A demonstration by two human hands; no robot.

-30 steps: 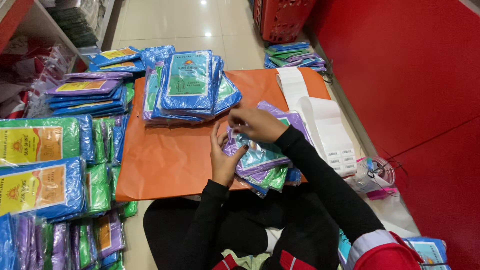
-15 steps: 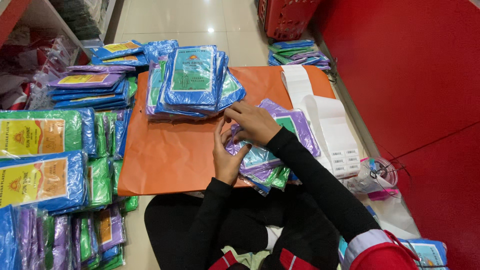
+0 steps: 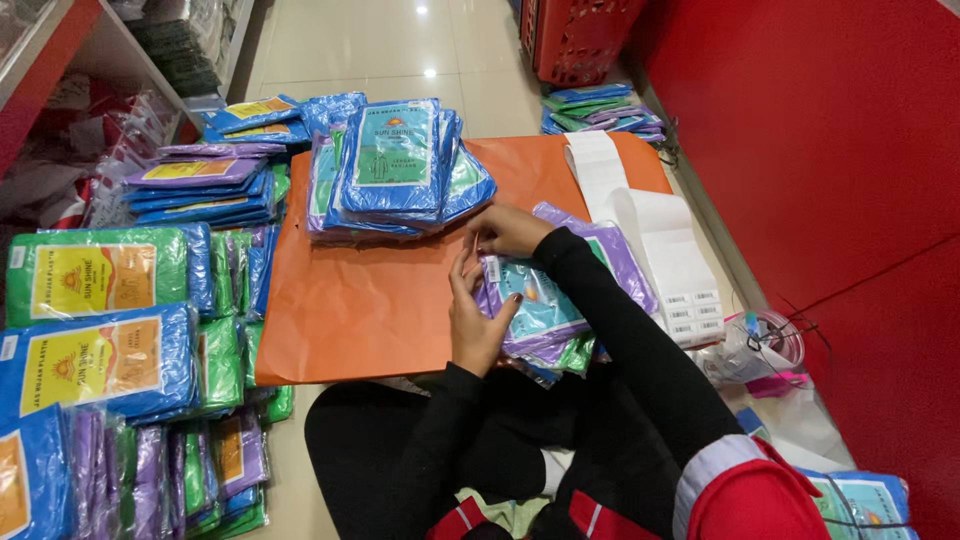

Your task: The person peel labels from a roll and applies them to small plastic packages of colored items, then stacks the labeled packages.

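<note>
Pressing a small white label [image 3: 491, 268] onto the teal packet [image 3: 535, 305] at frame centre: right hand [image 3: 512, 230] pinches the label, left hand [image 3: 478, 322] cups the packet edge on the orange board [image 3: 350, 310]; next needs firm smoothing, probably.

Brightness: even, bright indoor light.
Source: overhead lamps, mirrored as two glare spots on the floor tiles [image 3: 400, 40].
Shadows: soft, faint.
Sharpness: centre crisp.
Edges: wide-angle bending, slight softness at the corners.
</note>
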